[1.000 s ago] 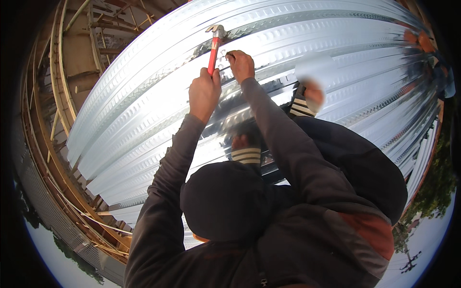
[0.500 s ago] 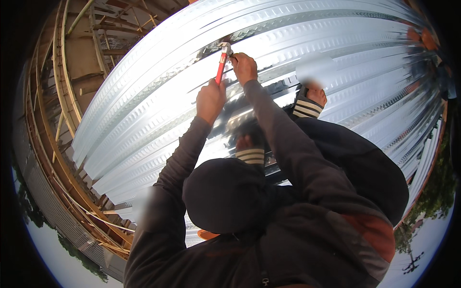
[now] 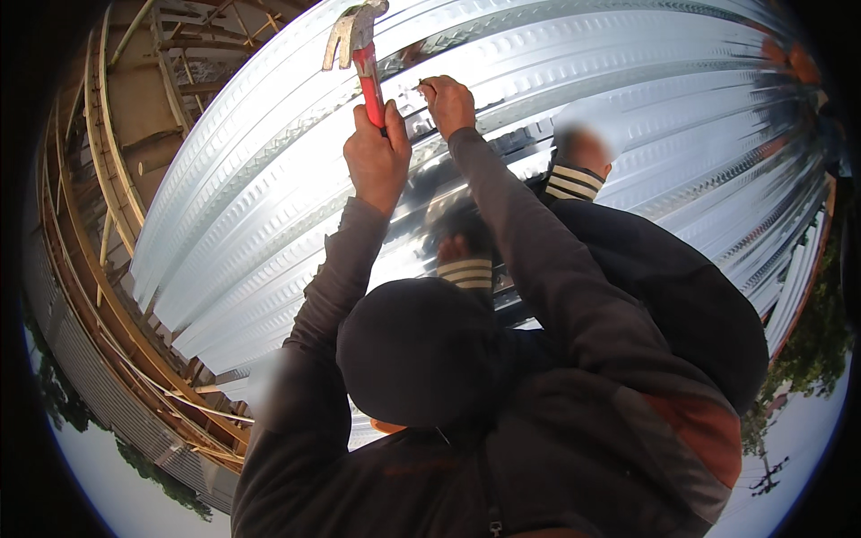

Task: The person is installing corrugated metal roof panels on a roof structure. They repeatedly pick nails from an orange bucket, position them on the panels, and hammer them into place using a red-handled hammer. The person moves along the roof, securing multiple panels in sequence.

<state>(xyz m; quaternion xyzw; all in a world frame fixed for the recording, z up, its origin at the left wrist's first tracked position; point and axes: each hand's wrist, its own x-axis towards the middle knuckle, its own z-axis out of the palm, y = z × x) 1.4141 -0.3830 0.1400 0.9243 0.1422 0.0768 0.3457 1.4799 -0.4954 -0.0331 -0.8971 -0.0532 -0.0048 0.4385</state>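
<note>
My left hand [image 3: 377,160] is wrapped round the red and black handle of a claw hammer [image 3: 368,73]. The hammer's worn metal head is raised, claw toward the left, over the ribbed shiny metal sheet [image 3: 260,202]. To its right, low against the sheet, my right hand [image 3: 450,106] is closed in a pinch. A small dark tip, perhaps a nail, pokes out at its fingertips; most of it is hidden.
My bare foot [image 3: 456,248] and striped cuffs rest on the sheets. Wooden beams and bamboo framing [image 3: 134,134] lie beyond the sheet's left edge, with a grey corrugated roof [image 3: 108,403] lower left. Orange shapes [image 3: 801,65] blur at the far right.
The hammer has lifted away from beside my right hand, up and toward the camera, with my left hand rising with it. My right hand has shifted only slightly.
</note>
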